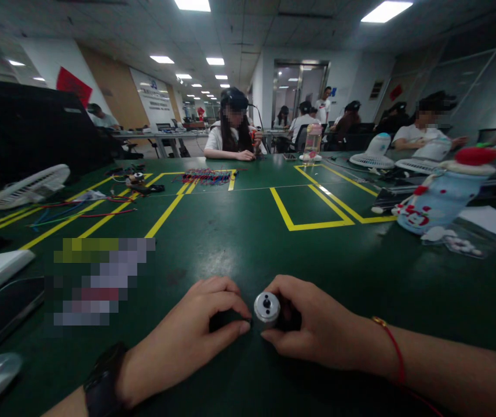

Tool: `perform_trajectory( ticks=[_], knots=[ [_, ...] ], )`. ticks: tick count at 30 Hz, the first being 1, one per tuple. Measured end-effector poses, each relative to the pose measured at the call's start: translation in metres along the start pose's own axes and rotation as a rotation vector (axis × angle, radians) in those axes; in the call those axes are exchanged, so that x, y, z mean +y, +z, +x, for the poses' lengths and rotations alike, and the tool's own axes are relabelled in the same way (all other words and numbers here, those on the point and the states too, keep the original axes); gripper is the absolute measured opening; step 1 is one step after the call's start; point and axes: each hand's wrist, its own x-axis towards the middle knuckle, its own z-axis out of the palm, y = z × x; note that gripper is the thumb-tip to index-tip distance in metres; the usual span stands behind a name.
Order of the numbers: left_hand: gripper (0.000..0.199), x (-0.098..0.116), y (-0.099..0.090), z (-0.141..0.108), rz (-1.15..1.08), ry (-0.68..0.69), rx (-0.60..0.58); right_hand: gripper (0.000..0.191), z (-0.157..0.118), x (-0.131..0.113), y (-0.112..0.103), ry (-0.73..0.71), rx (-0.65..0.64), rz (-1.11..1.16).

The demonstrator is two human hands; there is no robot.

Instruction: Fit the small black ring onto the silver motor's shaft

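Head view, left hand (191,318): thumb and forefinger narrow, tips nearly meeting; cannot tell whether they pinch anything.
Right hand (317,330): fingers curled round a silver cylinder (267,309), holding it.
Cylinder place: between the hands, upright, holed end up.

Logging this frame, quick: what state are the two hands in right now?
Left hand: curled; can't tell whether it pinches anything small.
Right hand: closed, holding a metal cylinder.

Right hand (320,329) holds silver cylinder (267,309); left hand (187,333) just beside; green table (226,237) beneath.
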Motion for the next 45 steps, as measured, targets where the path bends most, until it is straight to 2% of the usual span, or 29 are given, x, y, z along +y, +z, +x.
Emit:
perform_trajectory(
  ticks=[2, 7, 9, 16, 22, 27, 32, 39, 45],
  knots=[
    [0.01, 0.005, 0.0, 0.001, -0.068, 0.0, 0.03, 0.027, 0.0, 0.0, 0.0, 0.0, 0.004, -0.013],
    [0.013, 0.016, -0.004, 0.001, -0.12, -0.003, 0.287, 0.028, 0.001, -0.001, 0.0, -0.039, 0.003, -0.029],
    [0.014, 0.02, -0.004, 0.001, -0.122, 0.004, 0.327, 0.027, 0.002, -0.001, 0.0, -0.053, 0.006, -0.032],
    [0.022, 0.029, 0.001, 0.006, -0.076, 0.045, 0.245, 0.025, 0.002, -0.001, 0.0, -0.071, 0.002, -0.045],
    [0.029, 0.025, -0.001, 0.0, -0.078, 0.062, 0.212, 0.024, 0.002, -0.001, 0.001, -0.075, 0.012, -0.044],
    [0.027, 0.022, -0.002, -0.004, -0.102, 0.058, 0.216, 0.026, 0.002, -0.001, 0.0, -0.059, 0.005, -0.047],
    [0.02, 0.011, -0.005, -0.001, -0.147, -0.046, 0.261, 0.028, 0.001, -0.002, -0.001, -0.061, 0.011, -0.023],
    [0.025, -0.018, -0.012, 0.006, -0.289, -0.36, 0.289, 0.029, 0.0, -0.002, -0.001, -0.025, 0.002, 0.003],
    [0.028, -0.021, -0.013, 0.005, -0.394, -0.4, 0.327, 0.031, -0.001, -0.001, -0.002, -0.016, -0.002, -0.002]
  ],
)
